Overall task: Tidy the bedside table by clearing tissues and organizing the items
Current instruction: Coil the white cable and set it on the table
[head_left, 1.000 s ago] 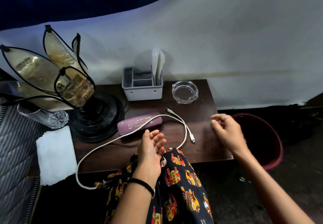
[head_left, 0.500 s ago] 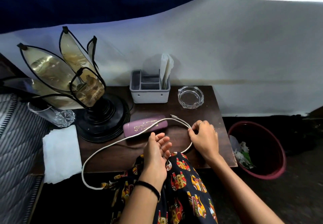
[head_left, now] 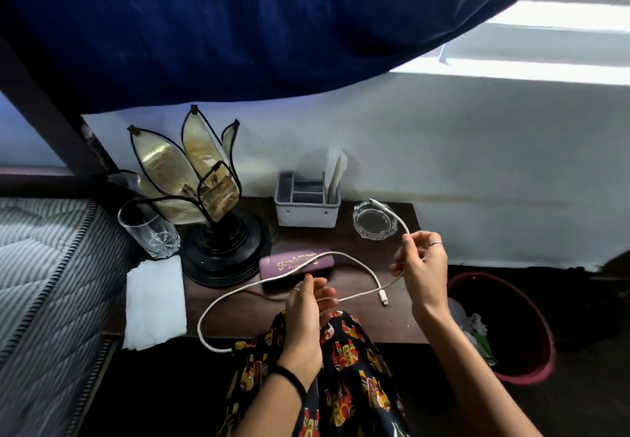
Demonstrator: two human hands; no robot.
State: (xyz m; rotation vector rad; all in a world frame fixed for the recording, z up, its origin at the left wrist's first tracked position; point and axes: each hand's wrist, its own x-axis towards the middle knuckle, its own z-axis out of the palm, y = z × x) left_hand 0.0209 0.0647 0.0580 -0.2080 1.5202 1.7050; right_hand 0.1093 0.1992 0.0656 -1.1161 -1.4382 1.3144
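Cable (head_left: 358,262) now lifted off the table (head_left: 375,327) edge, both hands (head_left: 422,266) pinching.

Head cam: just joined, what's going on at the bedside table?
A person is gathering the white charging cable with both hands. The right hand pinches it up near the glass ashtray; the left hand holds it near the front edge. A long loop hangs off the table. The purple case, grey organizer, lamp and glass sit untouched. Tissues already lie in the red bin.

Organizer (head_left: 308,207) behind case (head_left: 295,262)
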